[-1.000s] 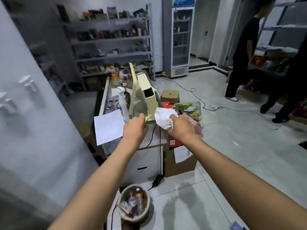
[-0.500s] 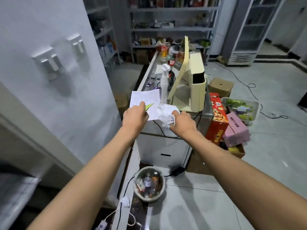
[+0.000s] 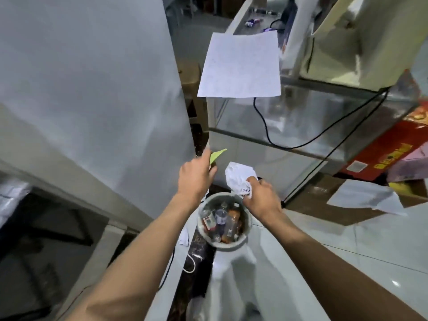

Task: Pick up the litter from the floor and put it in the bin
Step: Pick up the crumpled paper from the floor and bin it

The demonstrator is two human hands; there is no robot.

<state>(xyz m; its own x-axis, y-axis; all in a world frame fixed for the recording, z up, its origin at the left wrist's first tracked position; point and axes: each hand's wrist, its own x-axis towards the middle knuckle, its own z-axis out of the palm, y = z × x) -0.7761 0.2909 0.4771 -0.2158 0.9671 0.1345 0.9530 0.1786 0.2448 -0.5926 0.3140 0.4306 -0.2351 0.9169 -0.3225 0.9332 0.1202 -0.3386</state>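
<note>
A round white bin (image 3: pixel 246 239) stands on the floor below my hands, filled with bottles and wrappers. My left hand (image 3: pixel 195 177) pinches a small green paper scrap (image 3: pixel 217 155) above and just left of the bin's far rim. My right hand (image 3: pixel 261 196) grips a crumpled white paper (image 3: pixel 238 176) with dark print, held over the bin's far right rim. Both arms reach forward and down.
A glass counter (image 3: pixel 301 117) stands right behind the bin, with a white sheet (image 3: pixel 240 66) hanging over its edge and black cables down its front. Cardboard boxes (image 3: pixel 324 200) and a red box (image 3: pixel 382 154) sit at the right. A white wall (image 3: pixel 92 77) is on the left.
My view has tilted down and closer to the bin. Both hands, still holding their litter, have come down from counter height to just above the bin.
</note>
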